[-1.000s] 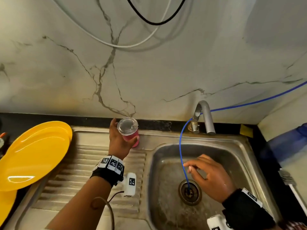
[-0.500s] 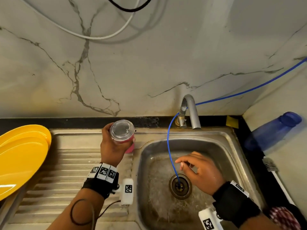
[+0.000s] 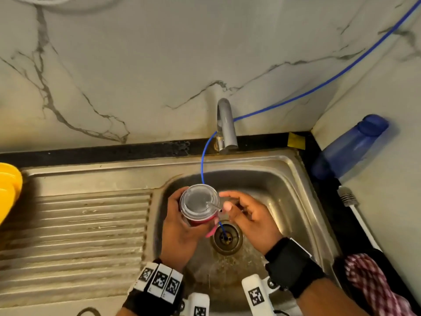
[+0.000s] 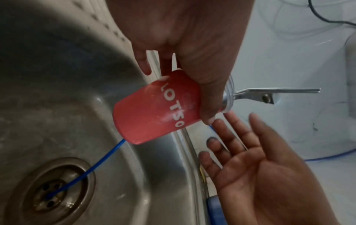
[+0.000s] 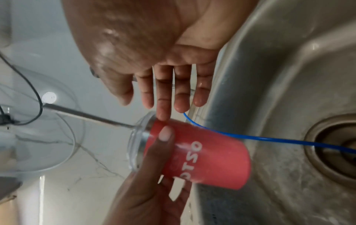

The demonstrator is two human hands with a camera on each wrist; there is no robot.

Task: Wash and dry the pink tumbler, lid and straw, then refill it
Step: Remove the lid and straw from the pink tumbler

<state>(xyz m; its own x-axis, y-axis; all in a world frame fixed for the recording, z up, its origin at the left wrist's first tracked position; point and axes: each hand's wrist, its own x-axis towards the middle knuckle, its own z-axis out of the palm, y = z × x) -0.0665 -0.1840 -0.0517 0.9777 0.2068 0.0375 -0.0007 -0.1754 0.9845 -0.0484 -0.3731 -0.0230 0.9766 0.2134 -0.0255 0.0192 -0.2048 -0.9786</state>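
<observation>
Tumbler: pink, lid on, over sink; your left hand wraps it. Your right hand: fingers spread beside the lid, holding nothing.

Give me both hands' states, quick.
Left hand: holding the pink tumbler, lid on.
Right hand: open, holding nothing, fingers near the lid.

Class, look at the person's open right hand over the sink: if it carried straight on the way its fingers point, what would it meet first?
Most likely the clear lid of the pink tumbler that the left hand grips. The right hand points at it with its fingertips close; whether they touch is unclear.
</observation>
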